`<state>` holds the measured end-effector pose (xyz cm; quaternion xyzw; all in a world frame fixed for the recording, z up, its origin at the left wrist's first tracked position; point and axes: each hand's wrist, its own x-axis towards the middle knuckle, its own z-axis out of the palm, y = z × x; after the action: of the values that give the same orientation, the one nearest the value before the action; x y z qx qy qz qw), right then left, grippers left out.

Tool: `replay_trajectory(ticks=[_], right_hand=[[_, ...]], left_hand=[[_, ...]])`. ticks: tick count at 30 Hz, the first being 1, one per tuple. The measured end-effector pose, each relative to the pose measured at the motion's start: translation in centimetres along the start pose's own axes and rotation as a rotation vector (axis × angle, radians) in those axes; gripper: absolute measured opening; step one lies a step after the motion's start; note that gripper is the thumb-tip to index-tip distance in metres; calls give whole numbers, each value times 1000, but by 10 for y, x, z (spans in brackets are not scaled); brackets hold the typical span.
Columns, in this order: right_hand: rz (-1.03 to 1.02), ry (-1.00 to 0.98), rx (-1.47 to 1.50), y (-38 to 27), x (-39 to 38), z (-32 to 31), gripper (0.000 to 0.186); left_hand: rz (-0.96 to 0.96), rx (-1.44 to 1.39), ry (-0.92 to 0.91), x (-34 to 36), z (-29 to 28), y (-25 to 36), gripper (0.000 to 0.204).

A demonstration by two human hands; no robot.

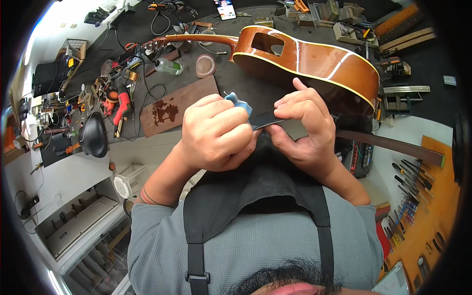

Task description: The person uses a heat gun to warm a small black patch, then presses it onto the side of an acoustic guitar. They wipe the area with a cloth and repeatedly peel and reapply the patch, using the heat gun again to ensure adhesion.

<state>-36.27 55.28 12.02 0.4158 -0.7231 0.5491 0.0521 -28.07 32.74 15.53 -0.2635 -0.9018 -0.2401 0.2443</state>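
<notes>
My left hand [216, 132] is closed on a crumpled light-blue cloth [238, 103], against the near end of a thin dark flat piece [265, 122] whose shape is partly hidden by my fingers. My right hand [304, 127] pinches the same piece between thumb and fingers, with another finger raised. Both hands are close together in front of my dark apron. Just beyond them a glossy brown acoustic guitar body [314, 59] rests on its side on the dark workbench [226, 78], its neck pointing left and a rectangular opening in the side facing up.
A brown stained board [179, 123], clear bottle [167, 66] and round brown pad [205, 65] lie left of the guitar. Red power tool [123, 101], cables and hand tools crowd the left bench. A long dark plank [393, 145] juts out at right, beside a tool rack [432, 206].
</notes>
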Motion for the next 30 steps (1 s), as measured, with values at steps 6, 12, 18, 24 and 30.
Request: replay_trajectory(ticks=[6,12,18,24,30], right_hand=[[-47,-73,19,-4,-9,-22,37],[-104,-115,243,4,-23,-31,43],[-86,-87,280,-3,-28,-32,40],[-203,-95,-75,-10,-18,-19,31],[-301,-140,-108,-26,4,26,31]], left_hand=[[22,28,19,0,7,19,35],[-75,-134,-85,-3,0,26,37],[-15,-60,-91,-9,-1,39,33],[-131,121,-105,-22,-15,52,33],[-203,221,57,-50,-38,59,40]])
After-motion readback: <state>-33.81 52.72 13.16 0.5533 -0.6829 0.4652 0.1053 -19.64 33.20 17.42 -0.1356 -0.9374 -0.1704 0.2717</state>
